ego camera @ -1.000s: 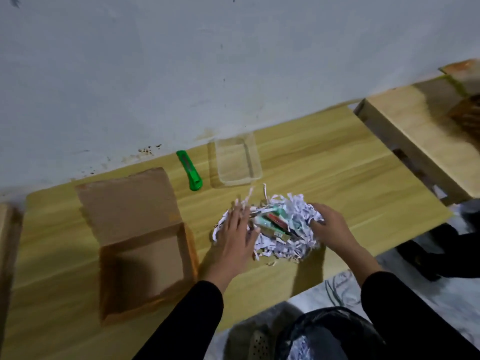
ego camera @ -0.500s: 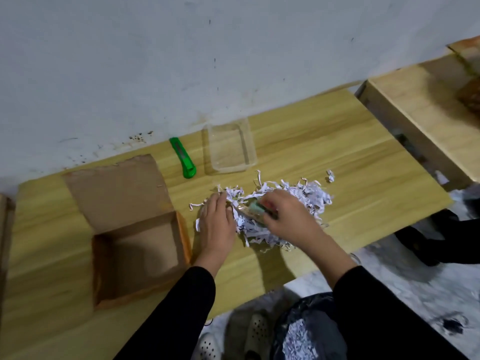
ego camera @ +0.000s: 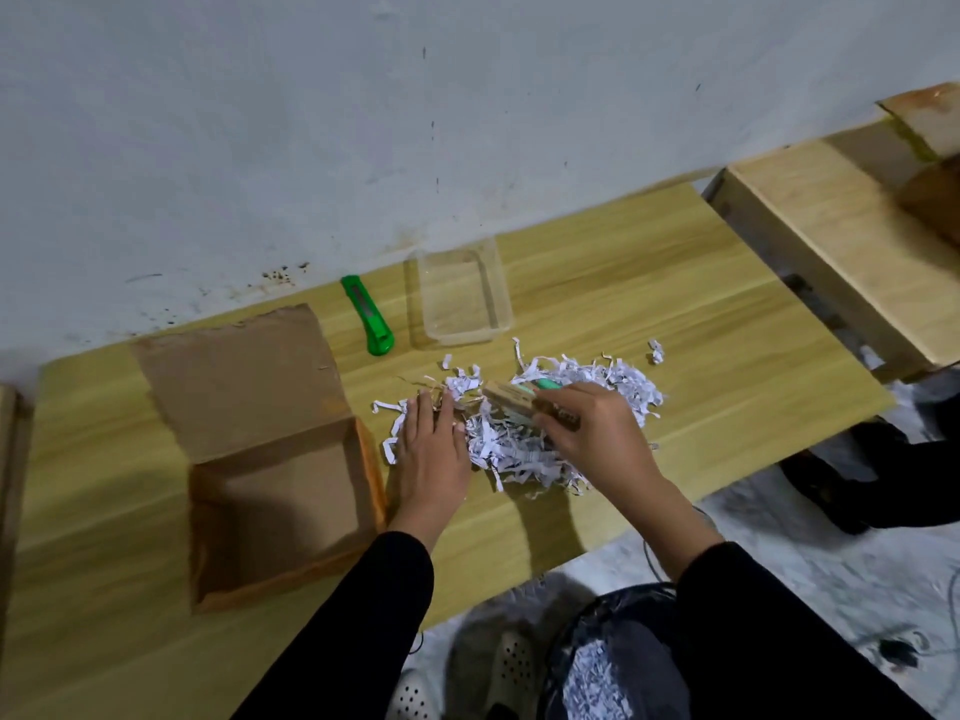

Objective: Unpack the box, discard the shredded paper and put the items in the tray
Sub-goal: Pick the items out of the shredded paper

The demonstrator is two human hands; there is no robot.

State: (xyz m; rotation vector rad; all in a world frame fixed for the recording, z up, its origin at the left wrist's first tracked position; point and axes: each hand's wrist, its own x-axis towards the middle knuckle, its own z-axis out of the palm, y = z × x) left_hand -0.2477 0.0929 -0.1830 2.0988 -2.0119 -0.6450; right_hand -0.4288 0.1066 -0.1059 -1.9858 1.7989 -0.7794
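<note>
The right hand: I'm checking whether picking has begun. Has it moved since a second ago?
Yes. The right hand has crossed from the paper pile's right edge toward its middle, nearer the box, and now grips small items.

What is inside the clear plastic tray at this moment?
Nothing shows inside the clear tray; the wooden table shows through it. The items lie in the shredded paper, where the right hand grips a small tan pack. Anything under the shreds is hidden.
</note>
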